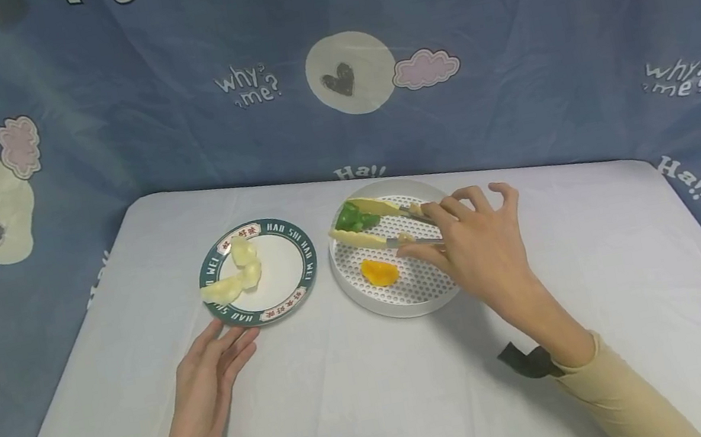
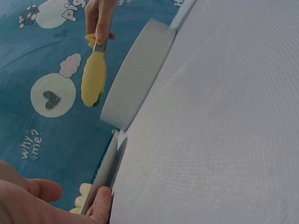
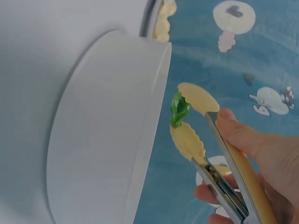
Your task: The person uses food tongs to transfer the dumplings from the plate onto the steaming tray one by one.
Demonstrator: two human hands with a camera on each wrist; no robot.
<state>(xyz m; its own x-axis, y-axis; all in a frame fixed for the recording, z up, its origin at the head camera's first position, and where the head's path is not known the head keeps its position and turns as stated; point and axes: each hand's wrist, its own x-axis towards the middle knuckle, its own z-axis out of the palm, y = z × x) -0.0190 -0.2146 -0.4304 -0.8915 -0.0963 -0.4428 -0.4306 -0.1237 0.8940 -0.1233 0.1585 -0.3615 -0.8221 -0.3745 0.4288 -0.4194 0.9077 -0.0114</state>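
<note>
My right hand holds a pair of metal tongs with scalloped yellow tips. Between those tips is a glossy green piece, perhaps bell pepper, raised above a round perforated tray with a tall pale wall. An orange-yellow piece lies on the tray's holes. To the left is a plate with a green lettered rim, bearing several pale yellow pieces. The fingers of my left hand touch the plate's near edge, fairly straight; its thumb stands apart from the rim in the left wrist view.
A white cloth covers the table. Behind it hangs a blue printed curtain. A black strip shows beside the right sleeve. The plate and the tray stand side by side with a narrow gap.
</note>
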